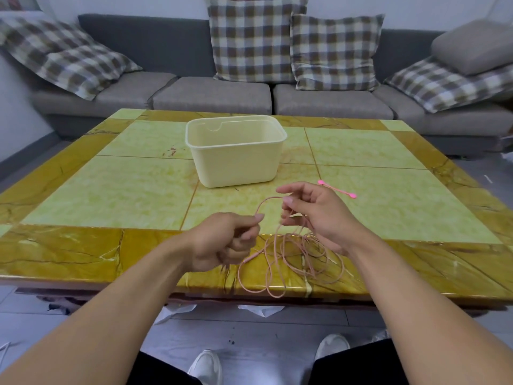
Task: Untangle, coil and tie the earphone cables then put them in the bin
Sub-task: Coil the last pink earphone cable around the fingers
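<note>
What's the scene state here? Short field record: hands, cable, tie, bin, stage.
left hand: fingers curled, pinching the cable
right hand: fingers hold a span of the cable, raised above the table
earphone cable: pink, loose tangled loops on the near table edge, one loop hanging over it
cable tie: pink, flat on the table behind the right hand, untouched
bin: cream, open, upright, mid-table; no cable visible inside
table: yellow tiled top
stage: untangling; not coiled or tied

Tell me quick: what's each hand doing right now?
Left hand: closed, pinching the pink earphone cable.
Right hand: fingers curled, holding the same cable's loop.
</note>
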A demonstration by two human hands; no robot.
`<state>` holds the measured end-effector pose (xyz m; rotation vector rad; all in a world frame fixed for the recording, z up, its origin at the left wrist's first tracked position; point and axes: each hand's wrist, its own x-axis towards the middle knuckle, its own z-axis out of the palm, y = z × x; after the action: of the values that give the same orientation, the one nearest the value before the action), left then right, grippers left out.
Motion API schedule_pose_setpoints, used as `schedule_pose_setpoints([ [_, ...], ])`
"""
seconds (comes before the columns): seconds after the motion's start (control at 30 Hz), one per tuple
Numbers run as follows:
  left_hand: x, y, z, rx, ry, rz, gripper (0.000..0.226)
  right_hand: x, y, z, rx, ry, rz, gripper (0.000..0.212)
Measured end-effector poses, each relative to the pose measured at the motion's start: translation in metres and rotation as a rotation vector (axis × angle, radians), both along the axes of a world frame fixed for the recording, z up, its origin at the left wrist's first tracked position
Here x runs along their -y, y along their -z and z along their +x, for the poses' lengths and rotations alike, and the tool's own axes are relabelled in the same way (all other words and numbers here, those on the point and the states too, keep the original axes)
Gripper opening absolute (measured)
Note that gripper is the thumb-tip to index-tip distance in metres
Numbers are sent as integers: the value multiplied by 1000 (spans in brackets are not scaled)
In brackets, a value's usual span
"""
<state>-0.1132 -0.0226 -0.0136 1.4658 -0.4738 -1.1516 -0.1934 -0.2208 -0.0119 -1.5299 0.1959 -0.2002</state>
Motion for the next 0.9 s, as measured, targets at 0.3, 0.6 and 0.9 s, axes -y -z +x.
schedule_pose_setpoints([
  [0.3,17,-17,-8,-265,-313,-580,38,-24,6,0,-167,-158,-429,16],
  [0.6,18,-6,-2,-16,-499,-536,74,-31,-2,-11,-245,-361,-729,20],
  [0.9,29,20,-3,423,-293,-73,75,-34,-11,-17,-241,-435,-1221,22],
])
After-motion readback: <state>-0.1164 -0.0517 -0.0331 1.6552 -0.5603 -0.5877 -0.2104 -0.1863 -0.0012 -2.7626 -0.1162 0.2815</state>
